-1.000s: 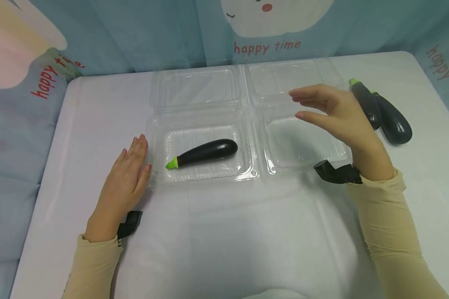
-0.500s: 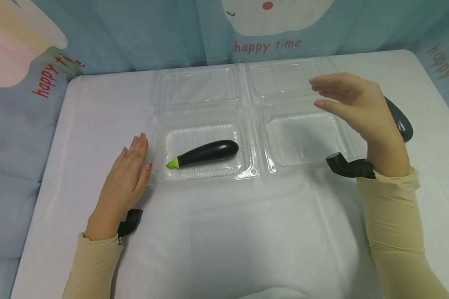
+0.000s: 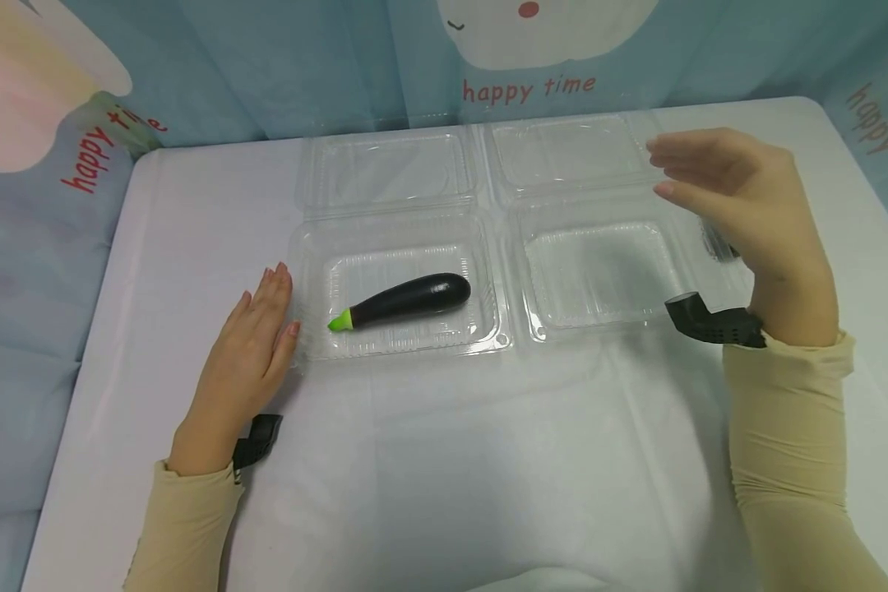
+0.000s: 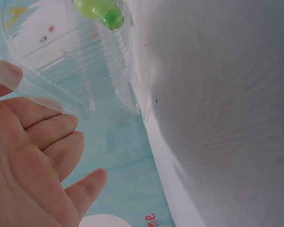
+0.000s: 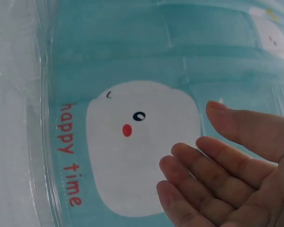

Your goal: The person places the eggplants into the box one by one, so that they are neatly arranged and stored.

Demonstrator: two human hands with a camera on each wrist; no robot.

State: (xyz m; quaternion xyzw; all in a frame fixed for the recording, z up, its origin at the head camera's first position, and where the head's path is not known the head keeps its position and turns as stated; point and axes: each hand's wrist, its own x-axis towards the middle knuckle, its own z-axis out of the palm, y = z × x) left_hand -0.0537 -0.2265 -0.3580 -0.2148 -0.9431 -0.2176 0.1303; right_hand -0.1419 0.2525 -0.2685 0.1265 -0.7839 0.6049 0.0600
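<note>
The left hand [image 3: 250, 353] lies flat on the white cloth-covered table [image 3: 444, 460], fingers straight and together, its fingertips touching the near-left corner of the left clear plastic clamshell box [image 3: 488, 337]; it holds nothing. In that box's near tray lies a dark purple eggplant with a green stem cap [image 3: 403, 302], slanted, cap toward the near left, well apart from the hand; the left wrist view shows the green cap [image 4: 102, 12] through the ribbed tray wall.

The right hand [image 3: 740, 205] hangs in the air above the right edge of the right clear plastic clamshell box [image 3: 595, 316], palm facing left, fingers straight and slightly spread, gripping nothing; that box's near tray holds nothing. A dark object [image 3: 718, 245] peeks out just behind the hand, too hidden to identify. Both lids lie open on the far side; behind the table hangs a blue cartoon curtain printed "happy time" [image 3: 281, 66].
</note>
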